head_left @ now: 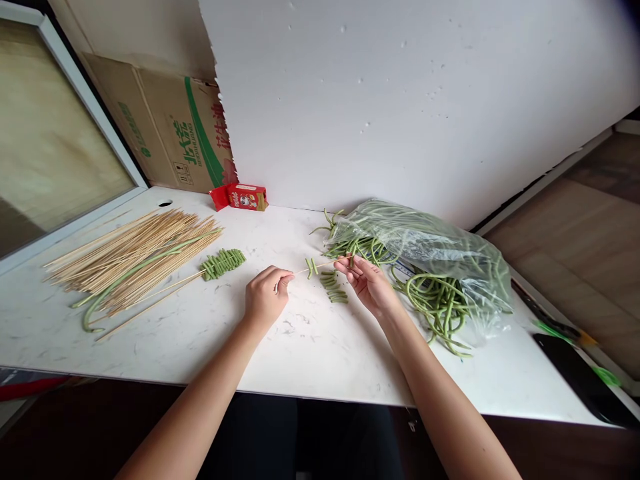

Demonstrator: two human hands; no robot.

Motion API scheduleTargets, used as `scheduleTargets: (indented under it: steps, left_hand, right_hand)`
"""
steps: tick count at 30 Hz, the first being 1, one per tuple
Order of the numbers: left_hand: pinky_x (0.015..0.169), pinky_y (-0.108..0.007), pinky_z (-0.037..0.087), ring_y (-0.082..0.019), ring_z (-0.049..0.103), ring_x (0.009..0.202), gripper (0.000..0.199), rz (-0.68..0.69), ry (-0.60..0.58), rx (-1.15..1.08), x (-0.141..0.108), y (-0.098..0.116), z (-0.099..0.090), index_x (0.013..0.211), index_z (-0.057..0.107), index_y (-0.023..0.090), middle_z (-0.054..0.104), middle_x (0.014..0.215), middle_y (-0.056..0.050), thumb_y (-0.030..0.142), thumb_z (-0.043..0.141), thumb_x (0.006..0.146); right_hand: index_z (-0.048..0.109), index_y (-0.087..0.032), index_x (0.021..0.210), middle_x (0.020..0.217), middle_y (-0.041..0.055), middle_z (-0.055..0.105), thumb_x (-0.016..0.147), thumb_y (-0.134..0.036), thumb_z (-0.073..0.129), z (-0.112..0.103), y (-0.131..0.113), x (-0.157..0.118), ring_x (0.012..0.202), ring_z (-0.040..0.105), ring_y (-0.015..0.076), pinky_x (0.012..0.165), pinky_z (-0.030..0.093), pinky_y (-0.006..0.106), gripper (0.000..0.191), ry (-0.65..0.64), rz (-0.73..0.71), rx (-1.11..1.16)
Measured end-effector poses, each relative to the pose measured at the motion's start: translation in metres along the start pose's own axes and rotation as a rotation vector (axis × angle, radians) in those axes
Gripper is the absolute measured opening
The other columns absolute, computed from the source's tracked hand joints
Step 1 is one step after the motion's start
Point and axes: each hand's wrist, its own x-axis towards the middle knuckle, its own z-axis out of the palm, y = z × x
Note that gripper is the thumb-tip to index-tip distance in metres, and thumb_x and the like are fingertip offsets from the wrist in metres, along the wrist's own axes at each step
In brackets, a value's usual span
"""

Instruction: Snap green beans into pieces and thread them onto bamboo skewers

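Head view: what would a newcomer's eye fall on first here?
Probably the clear bag of long green beans, spilling out on the right of the white table. Next might come the bundle of pale sticks on the left, and the thin stick between the left hand and right hand, near the centre.
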Motion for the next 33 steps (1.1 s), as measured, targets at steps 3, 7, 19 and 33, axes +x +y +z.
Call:
scheduleTargets:
  steps: [3,7,19,33]
  left_hand:
    - [0.068,-0.026,0.047,-0.014,0.067,0.073,0.016,-0.001,-0.004,0.006,0.0,0.001,-0.001,0.09,0.074,0.022,0.077,0.087,-0.002,0.018,0.062,0.1]
    - [0.068,-0.027,0.047,-0.015,0.066,0.073,0.017,-0.011,-0.006,0.012,0.001,0.001,-0.001,0.089,0.074,0.022,0.077,0.086,-0.002,0.018,0.061,0.099]
    - [0.068,-0.026,0.047,-0.014,0.067,0.073,0.016,-0.017,-0.02,0.029,0.0,0.0,-0.002,0.089,0.075,0.022,0.077,0.087,-0.001,0.017,0.063,0.098]
    - [0.068,-0.028,0.047,-0.016,0.069,0.076,0.021,-0.011,-0.012,0.078,0.001,-0.001,-0.004,0.085,0.075,0.023,0.078,0.086,0.0,0.011,0.061,0.095]
  right_hand:
    - [0.08,-0.02,0.101,0.111,0.0061,0.083,0.087,-0.04,0.084,-0.001,0.0,0.0,0.106,0.08,0.0186,0.077,0.064,0.016,0.025,0.02,-0.004,-0.027]
    - [0.079,-0.021,0.104,0.116,0.0088,0.081,0.088,-0.044,0.082,-0.003,0.002,0.0,0.113,0.078,0.0232,0.081,0.067,0.022,0.029,0.041,-0.018,-0.096]
    - [0.079,-0.02,0.098,0.111,0.0094,0.082,0.082,-0.045,0.088,-0.005,0.001,0.001,0.113,0.078,0.0277,0.087,0.069,0.028,0.031,0.059,-0.031,-0.107]
    - [0.083,-0.019,0.09,0.102,0.0117,0.084,0.077,-0.048,0.091,-0.011,-0.004,0.001,0.098,0.081,0.0262,0.082,0.067,0.028,0.033,0.029,-0.036,-0.218]
